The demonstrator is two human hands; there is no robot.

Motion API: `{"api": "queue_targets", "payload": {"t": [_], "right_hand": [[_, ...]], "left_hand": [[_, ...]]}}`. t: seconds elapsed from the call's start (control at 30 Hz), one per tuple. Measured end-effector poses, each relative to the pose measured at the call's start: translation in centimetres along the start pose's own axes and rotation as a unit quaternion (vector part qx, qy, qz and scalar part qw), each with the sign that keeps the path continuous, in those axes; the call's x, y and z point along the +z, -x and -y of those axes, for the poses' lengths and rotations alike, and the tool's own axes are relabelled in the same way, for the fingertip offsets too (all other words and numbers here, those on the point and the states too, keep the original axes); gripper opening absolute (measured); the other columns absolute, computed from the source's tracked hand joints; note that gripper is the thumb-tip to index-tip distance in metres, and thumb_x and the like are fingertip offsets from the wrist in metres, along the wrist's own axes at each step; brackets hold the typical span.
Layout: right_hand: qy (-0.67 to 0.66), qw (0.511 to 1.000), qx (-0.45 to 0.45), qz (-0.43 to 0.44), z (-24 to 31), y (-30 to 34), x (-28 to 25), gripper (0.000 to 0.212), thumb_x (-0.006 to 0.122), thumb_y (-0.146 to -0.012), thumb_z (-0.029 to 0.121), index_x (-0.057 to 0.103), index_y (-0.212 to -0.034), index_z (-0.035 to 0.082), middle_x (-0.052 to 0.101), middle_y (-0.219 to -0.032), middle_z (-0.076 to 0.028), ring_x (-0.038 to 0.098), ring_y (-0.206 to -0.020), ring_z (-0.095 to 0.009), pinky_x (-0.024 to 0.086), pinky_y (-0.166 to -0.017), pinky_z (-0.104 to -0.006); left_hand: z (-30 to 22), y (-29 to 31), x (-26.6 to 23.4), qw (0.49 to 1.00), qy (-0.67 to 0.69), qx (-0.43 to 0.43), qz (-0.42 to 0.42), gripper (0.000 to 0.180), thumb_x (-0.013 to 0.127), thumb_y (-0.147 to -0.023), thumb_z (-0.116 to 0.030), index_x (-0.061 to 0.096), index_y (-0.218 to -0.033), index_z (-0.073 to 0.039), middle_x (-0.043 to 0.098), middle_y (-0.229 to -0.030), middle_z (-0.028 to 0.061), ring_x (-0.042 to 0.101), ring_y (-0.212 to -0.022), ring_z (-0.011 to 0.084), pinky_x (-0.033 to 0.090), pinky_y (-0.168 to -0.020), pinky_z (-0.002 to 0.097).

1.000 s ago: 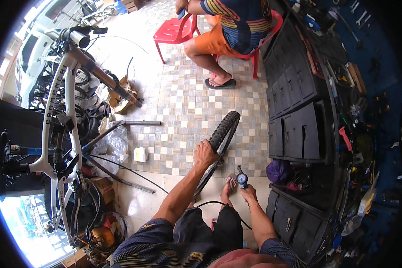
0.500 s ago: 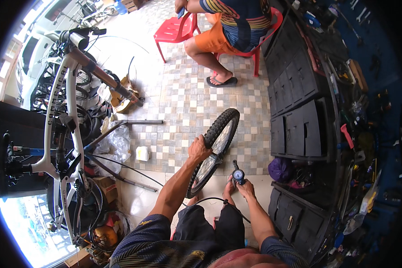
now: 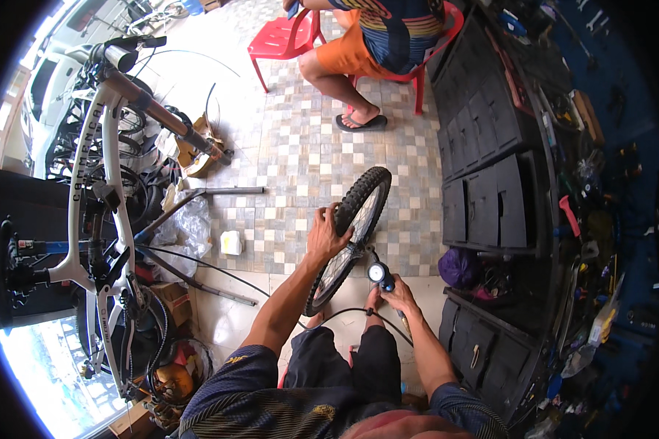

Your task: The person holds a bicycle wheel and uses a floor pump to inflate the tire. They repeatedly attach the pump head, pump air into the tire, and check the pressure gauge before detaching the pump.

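Note:
A bicycle wheel [image 3: 383, 192] with a knobbly black tyre stands upright on the floor in front of my knees. My left hand [image 3: 327, 233] grips its tyre on the left side, thumb over the tread. In my right hand [image 3: 399, 295] is a tyre inflator [image 3: 377, 274] with a round white-faced gauge and a dark blue handle. Its nozzle end points up toward the wheel's hub and spokes; whether they touch I cannot tell. A black air hose [image 3: 344, 310] loops across above my knees.
At left a white bicycle frame [image 3: 75, 212] hangs on a repair stand [image 3: 231, 191]. Ahead, a person in orange shorts [image 3: 355, 55] sits on a red chair [image 3: 454, 29] beside another red chair [image 3: 278, 40]. Black drawers [image 3: 483, 205] and a tool-covered bench line the right. A small white block [image 3: 231, 243] lies on the tiles.
My right hand has brought the inflator left and up, closer to the middle of the wheel. My left hand still holds the tyre, its fingers slightly shifted.

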State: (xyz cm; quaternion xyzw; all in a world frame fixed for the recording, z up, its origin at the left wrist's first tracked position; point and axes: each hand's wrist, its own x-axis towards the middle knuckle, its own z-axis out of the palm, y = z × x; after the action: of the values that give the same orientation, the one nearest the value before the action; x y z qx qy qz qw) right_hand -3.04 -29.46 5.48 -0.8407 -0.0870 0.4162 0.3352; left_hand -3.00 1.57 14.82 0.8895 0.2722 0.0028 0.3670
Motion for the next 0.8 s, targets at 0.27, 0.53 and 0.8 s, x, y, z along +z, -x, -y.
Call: {"api": "queue_targets", "payload": {"t": [0.27,0.53,0.8], "right_hand": [[-0.028,0.978,-0.204,0.008,7.0,-0.1,-1.6,0.062,0.074,-0.073,0.014,0.054,-0.13,0.004,0.065,-0.121,-0.023,0.062,-0.113,-0.044,0.051,-0.097,-0.0461],[0.008,0.985,-0.138,0.108,9.5,-1.0,-3.7,0.067,0.072,-0.072,0.017,0.055,-0.135,0.003,0.067,-0.122,-0.026,0.064,-0.116,-0.043,0.051,-0.099,-0.043],[-0.037,0.984,-0.033,0.17,8.9,-0.4,-4.1,0.045,0.074,-0.079,0.02,0.062,-0.117,0.001,0.068,-0.088,-0.013,0.065,-0.073,-0.024,0.052,-0.064,-0.0363]], "left_hand": [[1.9,0.7,-0.8,0.972,-0.091,0.215,0.008,0.074,0.076,-0.078,-0.025,0.05,-0.146,-0.035,0.039,-0.147,0.0255,0.042,-0.132,0.0467,0.04,-0.111,0.0544],[3.2,1.1,-0.8,0.97,-0.066,0.234,0.008,0.046,0.082,-0.075,-0.023,0.068,-0.118,-0.029,0.044,-0.144,0.0159,0.045,-0.126,0.0423,0.041,-0.108,0.0533],[3.6,2.3,-1.1,0.97,-0.066,0.236,0.005,0.034,0.083,-0.079,-0.026,0.072,-0.111,-0.026,0.046,-0.139,0.0153,0.046,-0.124,0.0413,0.042,-0.107,0.0512]]}}
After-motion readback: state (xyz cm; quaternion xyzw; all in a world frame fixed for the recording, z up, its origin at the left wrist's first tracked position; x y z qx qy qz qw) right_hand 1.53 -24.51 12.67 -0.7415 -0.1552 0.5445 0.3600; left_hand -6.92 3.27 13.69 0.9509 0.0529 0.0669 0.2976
